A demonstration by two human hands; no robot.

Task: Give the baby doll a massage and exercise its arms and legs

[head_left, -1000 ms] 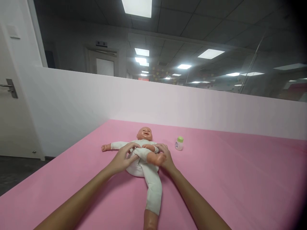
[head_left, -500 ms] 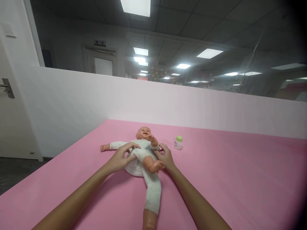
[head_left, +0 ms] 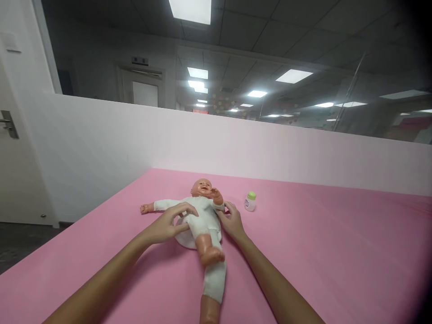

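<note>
We flank the baby doll (head_left: 199, 216) mid-worktop, its long axis running from far edge to near edge. Our left hand (head_left: 168, 225) lies spread on its torso; our right hand (head_left: 232, 220), fingers loosely open, touches its side. Small bottle (head_left: 250, 201) sits nearer our right hand.

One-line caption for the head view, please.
Both hands, left and right, rest on a doll lying on a pink table, a small bottle beside it.

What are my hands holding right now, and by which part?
Both hands rest on the baby doll: the left hand on its belly and hip, the right hand against its side. Neither clearly closes around it.
</note>
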